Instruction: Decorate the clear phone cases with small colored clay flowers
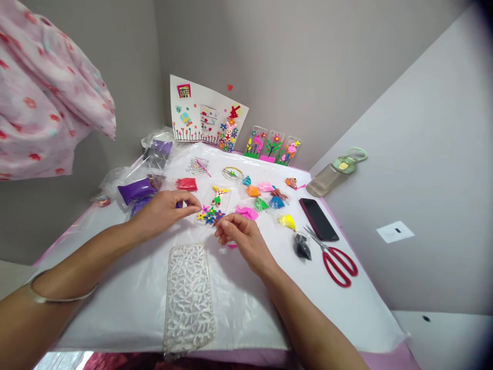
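A clear rectangular piece [227, 196] lies on the white-covered table, carrying a clay bunny [218, 196] with yellow ears and several colourful clay flowers [210, 216] below it. My left hand [166, 209] is at its left edge, thumb and forefinger pinched beside the flowers; whatever is between them is too small to make out. Just right of the flowers is my right hand [243, 234], its fingers curled and closed, their tips hiding anything held. Pink clay [247, 212] lies behind the right hand. Nearer me rests a white openwork phone case [189, 298].
Small bags of coloured clay, including yellow [287, 221] and black [302, 246], sit to the right, by red-handled scissors [335, 262], a phone [319, 220] and a bottle [333, 172]. Purple clay packs [136, 190] lie left. Decorated clear panels [272, 146] lean at the back.
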`<act>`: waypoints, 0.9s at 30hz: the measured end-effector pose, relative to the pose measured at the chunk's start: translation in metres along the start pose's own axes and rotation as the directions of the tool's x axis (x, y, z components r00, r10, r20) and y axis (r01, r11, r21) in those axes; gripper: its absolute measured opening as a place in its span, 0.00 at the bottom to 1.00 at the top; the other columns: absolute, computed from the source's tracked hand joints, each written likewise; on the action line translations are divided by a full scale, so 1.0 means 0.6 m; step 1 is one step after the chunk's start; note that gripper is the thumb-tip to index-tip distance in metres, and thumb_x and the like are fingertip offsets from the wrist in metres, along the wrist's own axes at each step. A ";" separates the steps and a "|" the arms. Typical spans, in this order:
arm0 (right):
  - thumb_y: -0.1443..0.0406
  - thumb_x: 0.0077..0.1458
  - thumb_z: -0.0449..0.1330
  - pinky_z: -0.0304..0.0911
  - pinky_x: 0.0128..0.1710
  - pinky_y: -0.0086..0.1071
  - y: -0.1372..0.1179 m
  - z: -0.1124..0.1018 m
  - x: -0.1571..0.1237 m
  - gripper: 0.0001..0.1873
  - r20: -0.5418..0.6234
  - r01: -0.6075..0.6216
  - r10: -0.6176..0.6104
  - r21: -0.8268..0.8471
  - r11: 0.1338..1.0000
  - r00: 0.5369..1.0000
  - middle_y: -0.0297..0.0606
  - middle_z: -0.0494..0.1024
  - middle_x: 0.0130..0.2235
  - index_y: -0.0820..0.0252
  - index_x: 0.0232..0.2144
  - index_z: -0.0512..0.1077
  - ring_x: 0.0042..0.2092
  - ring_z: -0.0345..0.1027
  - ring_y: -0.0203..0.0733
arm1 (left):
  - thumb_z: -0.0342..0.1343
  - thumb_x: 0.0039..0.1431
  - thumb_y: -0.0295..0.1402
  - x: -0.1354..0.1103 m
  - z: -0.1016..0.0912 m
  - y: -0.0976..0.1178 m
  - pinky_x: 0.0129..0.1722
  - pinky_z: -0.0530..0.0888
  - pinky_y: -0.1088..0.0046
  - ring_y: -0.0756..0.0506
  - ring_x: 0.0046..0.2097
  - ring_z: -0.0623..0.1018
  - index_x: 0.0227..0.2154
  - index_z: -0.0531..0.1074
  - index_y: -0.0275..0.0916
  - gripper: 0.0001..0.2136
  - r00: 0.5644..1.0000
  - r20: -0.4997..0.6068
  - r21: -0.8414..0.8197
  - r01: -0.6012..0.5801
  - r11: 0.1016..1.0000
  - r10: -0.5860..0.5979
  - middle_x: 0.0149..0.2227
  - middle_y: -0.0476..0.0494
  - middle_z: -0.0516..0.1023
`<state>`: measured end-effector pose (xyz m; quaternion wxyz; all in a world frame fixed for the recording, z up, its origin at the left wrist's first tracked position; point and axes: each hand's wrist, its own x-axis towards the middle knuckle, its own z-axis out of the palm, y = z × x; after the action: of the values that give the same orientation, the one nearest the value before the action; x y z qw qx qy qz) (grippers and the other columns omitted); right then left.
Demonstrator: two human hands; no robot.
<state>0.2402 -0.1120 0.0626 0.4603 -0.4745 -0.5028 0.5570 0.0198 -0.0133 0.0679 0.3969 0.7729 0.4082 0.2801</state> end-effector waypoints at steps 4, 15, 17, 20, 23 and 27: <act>0.47 0.58 0.66 0.67 0.33 0.28 -0.002 0.001 -0.002 0.22 0.018 0.008 -0.009 0.007 1.000 1.000 0.36 0.78 0.32 0.60 0.34 0.75 0.31 0.70 0.33 | 0.59 0.55 0.44 0.036 0.011 -0.019 0.42 0.69 0.68 0.43 0.38 0.78 0.30 0.81 0.41 0.12 1.000 -0.004 0.070 -0.021 0.997 0.021 0.34 0.45 0.84; 0.50 0.60 0.65 0.68 0.35 0.29 -0.007 -0.002 -0.005 0.18 0.019 0.013 -0.013 0.001 1.000 1.000 0.35 0.79 0.33 0.59 0.34 0.74 0.31 0.70 0.34 | 0.59 0.55 0.42 0.051 0.032 -0.069 0.41 0.70 0.68 0.42 0.38 0.80 0.32 0.83 0.42 0.11 0.999 -0.007 0.156 0.034 0.987 -0.033 0.36 0.43 0.86; 0.49 0.59 0.65 0.68 0.35 0.30 -0.008 -0.002 -0.005 0.18 0.017 0.013 -0.013 -0.001 1.000 1.000 0.35 0.79 0.33 0.59 0.34 0.74 0.31 0.70 0.34 | 0.58 0.56 0.43 0.052 0.035 -0.074 0.42 0.71 0.67 0.41 0.39 0.80 0.33 0.83 0.43 0.12 0.999 -0.032 0.161 0.033 0.986 -0.028 0.37 0.44 0.86; 0.49 0.59 0.65 0.68 0.35 0.29 -0.008 -0.002 -0.005 0.19 0.014 0.018 -0.018 -0.001 1.000 1.000 0.35 0.79 0.32 0.59 0.34 0.74 0.31 0.70 0.33 | 0.57 0.57 0.44 0.052 0.038 -0.079 0.43 0.71 0.67 0.41 0.40 0.81 0.34 0.83 0.43 0.13 0.997 -0.070 0.166 0.032 0.986 -0.021 0.38 0.45 0.86; 0.49 0.59 0.66 0.67 0.34 0.29 -0.008 -0.002 -0.005 0.19 0.017 0.021 -0.022 0.007 1.000 1.000 0.35 0.79 0.32 0.60 0.34 0.74 0.31 0.70 0.33 | 0.57 0.57 0.43 0.050 0.038 -0.079 0.43 0.71 0.67 0.41 0.40 0.81 0.33 0.83 0.43 0.13 0.996 -0.087 0.172 0.038 0.984 -0.024 0.37 0.45 0.86; 0.49 0.58 0.66 0.68 0.34 0.29 -0.009 -0.001 -0.006 0.19 0.018 0.015 -0.016 0.013 1.000 1.000 0.35 0.79 0.32 0.59 0.34 0.75 0.31 0.70 0.33 | 0.57 0.56 0.43 0.047 0.038 -0.073 0.43 0.71 0.67 0.41 0.39 0.81 0.32 0.83 0.43 0.12 0.996 -0.087 0.178 0.046 0.983 -0.031 0.37 0.46 0.87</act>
<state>0.2414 -0.1149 0.0683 0.4631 -0.4624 -0.5070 0.5610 0.0335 0.0174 0.0223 0.3135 0.7850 0.4629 0.2668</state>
